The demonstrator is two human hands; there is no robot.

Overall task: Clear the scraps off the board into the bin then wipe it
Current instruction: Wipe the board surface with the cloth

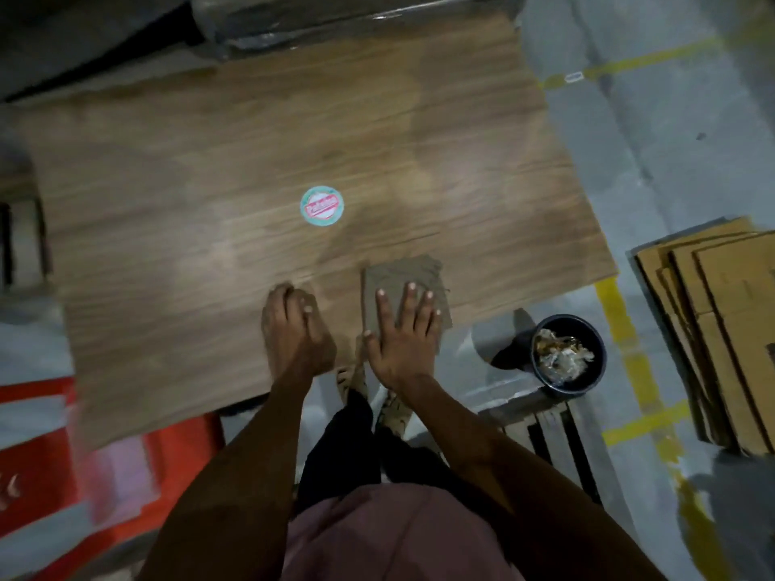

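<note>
A large wooden board point(251, 169) lies flat in front of me, with a round teal and red sticker point(322, 205) near its middle. My right hand point(402, 333) presses flat, fingers spread, on a grey-brown cloth point(402, 272) at the board's near edge. To its left my left hand point(295, 325) rests on the board with the fingers curled under; whether it holds anything I cannot see. A black bin point(569, 356) with crumpled scraps inside stands to the right, below the board's near right corner.
Flattened cardboard sheets point(721, 329) are stacked on the floor at the right. A red crate point(46, 446) sits at the lower left, a wooden pallet point(549, 438) under the bin. Yellow floor lines point(625, 325) run along the right. Dark wrapped material point(260, 23) lies beyond the board.
</note>
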